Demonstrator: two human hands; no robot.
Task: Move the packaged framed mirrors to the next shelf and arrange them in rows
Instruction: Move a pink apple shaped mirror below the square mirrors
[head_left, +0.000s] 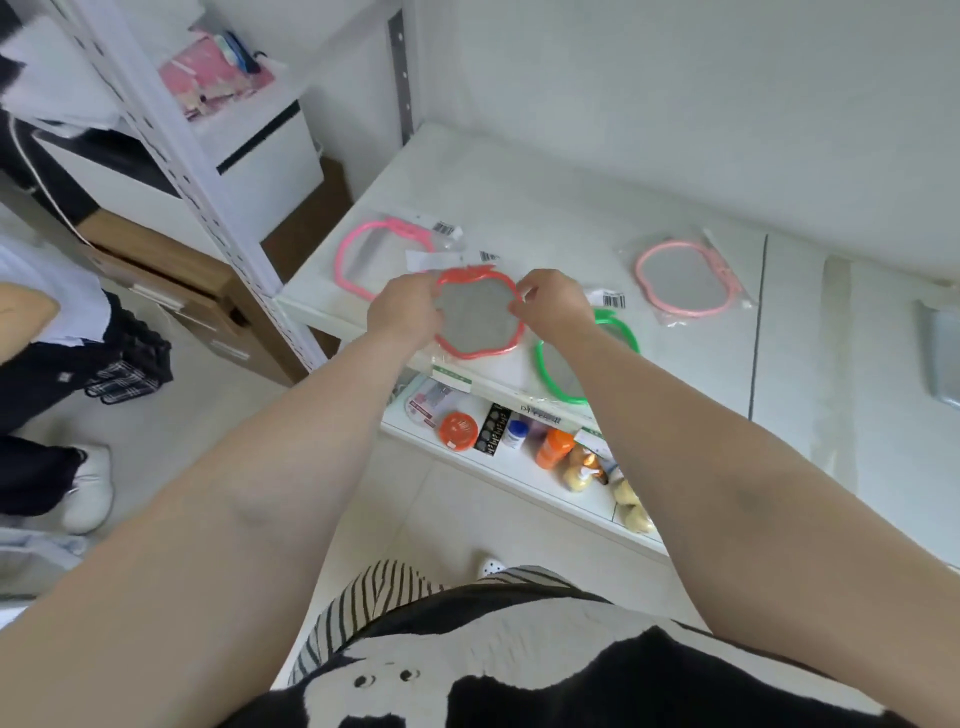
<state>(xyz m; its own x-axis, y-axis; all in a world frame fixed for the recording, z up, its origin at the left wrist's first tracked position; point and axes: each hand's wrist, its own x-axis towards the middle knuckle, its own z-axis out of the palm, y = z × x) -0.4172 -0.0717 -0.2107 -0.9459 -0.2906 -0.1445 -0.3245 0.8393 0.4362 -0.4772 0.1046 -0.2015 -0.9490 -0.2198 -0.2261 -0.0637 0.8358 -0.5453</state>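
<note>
Both hands hold the red-framed mirror (475, 317) in its clear wrap at the near edge of the white shelf (545, 208): the left hand (408, 306) has its grip closed on the left rim, the right hand (550, 306) pinches the right rim, likely to square it into a row. A pink-framed mirror (363, 254) lies just far-left, partly under it; a green-framed mirror (587, 364) just right, crowding the spot. A pale pink mirror (685, 280) lies well apart, far right. Bottles (553, 447) stand on the lower shelf
</note>
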